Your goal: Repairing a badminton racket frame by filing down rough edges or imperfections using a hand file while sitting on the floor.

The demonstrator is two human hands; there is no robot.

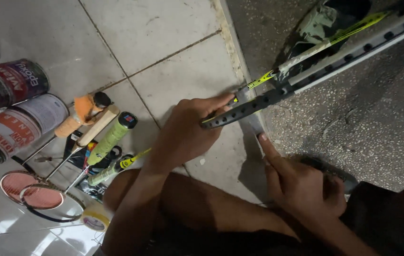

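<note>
My left hand is closed around the black end of a broken racket frame piece, a black-and-white strip with a row of holes that runs up to the right. A thin yellow-and-white racket shaft lies alongside it, just above. My right hand is lower right, its index finger stretched up to the floor's step edge just below the frame's end, the other fingers curled. A dark object sits behind that hand; whether it is held is unclear.
Two adhesive tins lie on the tiles at the left. Beside them are an orange-handled tool, a wooden handle, green racket grips, red-strung racket heads and a tape roll. A crumpled cloth lies on rough concrete.
</note>
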